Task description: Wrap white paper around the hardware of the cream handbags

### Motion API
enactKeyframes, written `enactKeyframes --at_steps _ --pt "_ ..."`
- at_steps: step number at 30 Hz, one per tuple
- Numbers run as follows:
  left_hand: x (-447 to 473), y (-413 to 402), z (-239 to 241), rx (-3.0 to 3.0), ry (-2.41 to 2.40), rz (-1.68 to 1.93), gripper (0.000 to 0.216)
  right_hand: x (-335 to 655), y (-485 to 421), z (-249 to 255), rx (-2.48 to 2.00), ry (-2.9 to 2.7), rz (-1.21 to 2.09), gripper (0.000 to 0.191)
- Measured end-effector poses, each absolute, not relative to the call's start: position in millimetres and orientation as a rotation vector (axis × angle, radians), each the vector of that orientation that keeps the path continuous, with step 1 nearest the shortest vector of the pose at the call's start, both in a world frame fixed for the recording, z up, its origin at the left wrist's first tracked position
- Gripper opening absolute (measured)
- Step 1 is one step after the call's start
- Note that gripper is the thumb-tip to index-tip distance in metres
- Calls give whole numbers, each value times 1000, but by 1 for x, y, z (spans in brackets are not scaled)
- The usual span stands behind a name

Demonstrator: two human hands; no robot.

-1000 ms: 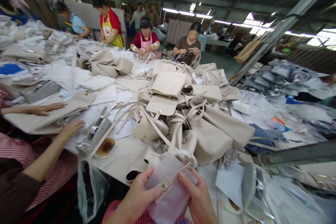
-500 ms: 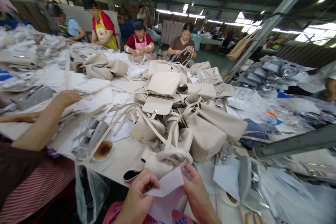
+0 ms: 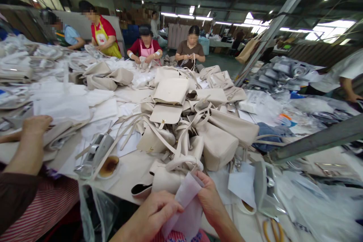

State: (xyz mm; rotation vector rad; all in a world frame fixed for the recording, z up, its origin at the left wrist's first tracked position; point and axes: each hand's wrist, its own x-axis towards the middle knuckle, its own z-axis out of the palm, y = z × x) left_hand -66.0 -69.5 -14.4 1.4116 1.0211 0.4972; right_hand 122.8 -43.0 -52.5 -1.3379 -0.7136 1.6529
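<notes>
Between my two hands is a sheet of thin white tissue paper [image 3: 185,208], partly folded over. My left hand [image 3: 159,210] pinches its left edge between thumb and fingers. At the upper right corner my right hand [image 3: 210,194] grips the same sheet. Just beyond the paper lies a cream handbag [image 3: 167,177] with its handle upward and a dark opening to its left. Behind it rises a heap of cream handbags [image 3: 218,143] with loose straps and gold clasps.
A tape dispenser [image 3: 96,151] and a dish of brown liquid [image 3: 109,166] sit to the left. Another dispenser [image 3: 265,187] and yellow-handled pliers [image 3: 272,230] lie right. A metal beam [image 3: 320,138] crosses the right side. A co-worker's hand [image 3: 35,124] handles white sheets at left; others work across the table.
My hands have turned the tissue paper, and its folded part now stands more upright. The co-worker's arm at left has moved left, with a white sheet now by it. The view has shifted slightly.
</notes>
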Motion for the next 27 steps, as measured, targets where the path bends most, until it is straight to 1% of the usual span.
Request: enactKeyframes --at_steps 1,4,6,9,11,12,15,19,23,27 --pt "-64 -65 -13 1387 1050 476 28 125 -42 -52 -1329 -739 1663 33" --pt "-53 -52 -15 1323 1134 503 3 130 -41 -51 -1303 -802 1678 35" --pt "-42 -45 -20 1289 1147 535 13 134 -41 -50 -1293 -832 1670 37" --pt "-27 -38 -28 1189 1082 587 35 138 -40 -49 -1275 -855 1655 37" --pt "-23 -36 -31 1113 1033 648 44 140 -39 -48 -1262 -853 1648 36" --pt "-23 -35 -32 1066 1001 668 43 140 -39 -47 -1265 -849 1642 36" --pt "-32 -34 -30 850 867 593 26 141 -37 -46 -1311 -835 1621 35" --pt "-44 -29 -26 641 796 477 32 143 -34 -44 -1319 -860 1607 32" --pt "-36 -24 -27 710 843 472 28 140 -31 -39 -1294 -877 1636 34" --pt "-15 -22 -32 826 915 538 32 138 -30 -37 -1264 -864 1651 38"
